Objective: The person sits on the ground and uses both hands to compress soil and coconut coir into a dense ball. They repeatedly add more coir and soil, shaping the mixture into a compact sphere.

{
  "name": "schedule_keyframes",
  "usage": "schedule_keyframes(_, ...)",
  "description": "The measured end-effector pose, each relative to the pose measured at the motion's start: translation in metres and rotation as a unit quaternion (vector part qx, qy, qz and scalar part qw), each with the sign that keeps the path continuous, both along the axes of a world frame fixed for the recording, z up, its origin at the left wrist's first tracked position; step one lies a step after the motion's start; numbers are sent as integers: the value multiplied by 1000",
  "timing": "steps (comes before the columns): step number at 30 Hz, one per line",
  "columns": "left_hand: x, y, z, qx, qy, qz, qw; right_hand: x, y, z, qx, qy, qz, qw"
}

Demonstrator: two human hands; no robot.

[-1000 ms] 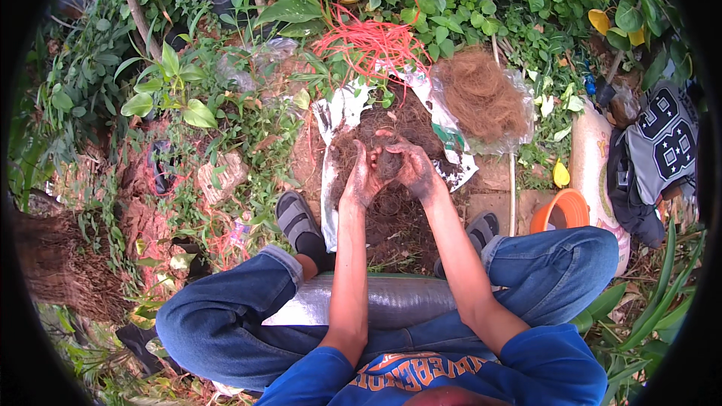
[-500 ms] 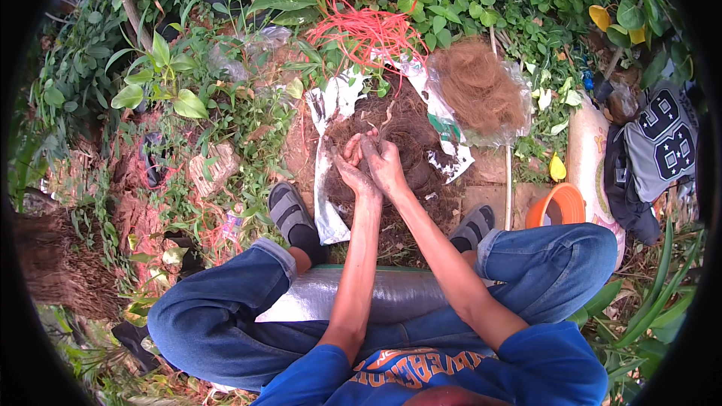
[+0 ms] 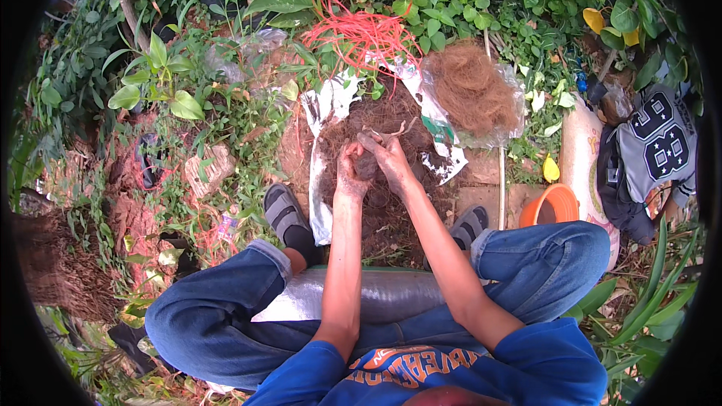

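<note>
A dark clump of soil (image 3: 367, 165) is held between the left hand (image 3: 348, 174) and the right hand (image 3: 389, 158), the fingers of both closed around it, above a soil pile (image 3: 391, 210) spread on a white plastic sheet (image 3: 322, 180). A brown fibre heap (image 3: 472, 90) lies far right, an orange pot (image 3: 553, 207) near right, and red string (image 3: 361, 34) beyond the sheet.

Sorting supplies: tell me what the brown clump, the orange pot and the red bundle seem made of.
Brown clump: probably coconut fibre, wiry and matte.
Orange pot: likely plastic, with a smooth, evenly coloured rim.
Red bundle: thin strands, maybe plastic twine; unclear.
</note>
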State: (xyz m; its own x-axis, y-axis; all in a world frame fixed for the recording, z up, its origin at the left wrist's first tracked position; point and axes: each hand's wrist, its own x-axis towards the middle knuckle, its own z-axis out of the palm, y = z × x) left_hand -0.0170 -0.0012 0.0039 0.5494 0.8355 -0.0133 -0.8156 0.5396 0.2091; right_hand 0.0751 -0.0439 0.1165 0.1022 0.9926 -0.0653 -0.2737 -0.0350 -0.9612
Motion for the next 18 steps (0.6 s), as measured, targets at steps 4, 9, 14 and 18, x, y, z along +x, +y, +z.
schedule_keyframes(4,26,-19,39,-206,97,-4,974,5,8,-35,8,-44,-110,993)
schedule_keyframes(9,29,-34,88,-343,170,38,923,1,4,-37,-47,-63,-105,991)
schedule_keyframes(14,16,-34,54,-192,35,18,981,-9,8,-57,-127,-251,-37,959)
schedule_keyframes(18,29,-38,98,-213,102,-11,972,10,7,-41,-86,-142,-8,986)
